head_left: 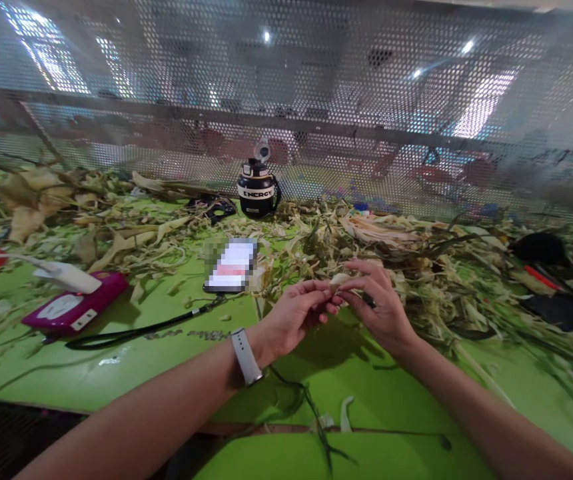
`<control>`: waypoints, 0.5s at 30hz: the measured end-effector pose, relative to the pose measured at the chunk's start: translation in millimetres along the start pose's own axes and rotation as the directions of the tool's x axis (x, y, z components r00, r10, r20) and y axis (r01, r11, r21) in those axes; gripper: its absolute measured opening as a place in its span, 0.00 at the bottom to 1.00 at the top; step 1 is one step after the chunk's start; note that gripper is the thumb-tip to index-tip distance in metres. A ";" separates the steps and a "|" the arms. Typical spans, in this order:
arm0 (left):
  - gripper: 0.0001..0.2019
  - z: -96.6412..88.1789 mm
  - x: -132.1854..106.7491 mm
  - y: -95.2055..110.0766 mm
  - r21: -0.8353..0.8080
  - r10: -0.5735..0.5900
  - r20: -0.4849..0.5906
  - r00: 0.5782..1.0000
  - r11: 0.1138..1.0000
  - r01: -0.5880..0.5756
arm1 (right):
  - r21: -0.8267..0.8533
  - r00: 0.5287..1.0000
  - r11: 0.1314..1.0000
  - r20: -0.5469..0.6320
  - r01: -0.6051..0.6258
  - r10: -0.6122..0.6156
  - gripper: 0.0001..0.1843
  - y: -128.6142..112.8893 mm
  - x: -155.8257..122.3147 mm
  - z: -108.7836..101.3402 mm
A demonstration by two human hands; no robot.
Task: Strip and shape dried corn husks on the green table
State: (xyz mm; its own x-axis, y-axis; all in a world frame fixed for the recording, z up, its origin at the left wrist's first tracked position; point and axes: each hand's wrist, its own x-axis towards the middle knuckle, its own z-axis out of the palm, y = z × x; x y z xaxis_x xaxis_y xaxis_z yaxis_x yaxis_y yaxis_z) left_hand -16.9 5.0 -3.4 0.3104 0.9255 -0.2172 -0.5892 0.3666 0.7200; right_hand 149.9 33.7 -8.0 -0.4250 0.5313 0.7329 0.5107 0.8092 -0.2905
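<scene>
The husk bit (339,280) sits right btw both hands, over the surface (156,353). L hand (294,317) & R hand (384,307) each pinch it, fingers (316,290) touching. Neither's nearer; long way unclear.

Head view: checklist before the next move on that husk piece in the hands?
1. Pinch by left hand on husk piece: ok.
2. Pinch by right hand on it: ok.
3. Piece clear of phone: ok.
4. Piece detached from husk pile: cannot tell.
5. Standing bottle upright, away from both hands: ok.
</scene>
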 end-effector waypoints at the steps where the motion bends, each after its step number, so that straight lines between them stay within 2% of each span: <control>1: 0.03 0.3 -0.3 -0.1 0.002 -0.005 -0.005 1.000 1.000 0.005 | -0.001 1.000 1.000 -0.001 -0.007 0.007 0.01 -0.2 -0.5 0.5; 7: 0.01 2.1 -2.3 -3.5 0.036 -0.022 -0.011 1.000 0.999 0.023 | -0.005 0.997 0.997 -0.010 -0.083 0.083 0.02 -2.3 -2.5 3.4; 15: 0.07 1.1 -2.2 -7.4 0.219 0.098 0.069 0.993 0.969 -0.111 | 0.067 0.983 0.981 -0.014 -0.180 0.181 0.03 -3.9 -4.6 6.6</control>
State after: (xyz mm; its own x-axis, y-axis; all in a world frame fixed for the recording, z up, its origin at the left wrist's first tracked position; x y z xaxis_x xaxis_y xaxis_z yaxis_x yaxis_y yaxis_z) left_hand -12.4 0.1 -7.6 0.3024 0.9480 -0.0995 -0.4425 0.2320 0.8662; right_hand 144.9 29.9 -14.3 -0.3150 0.6658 0.6764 0.5274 0.7153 -0.4584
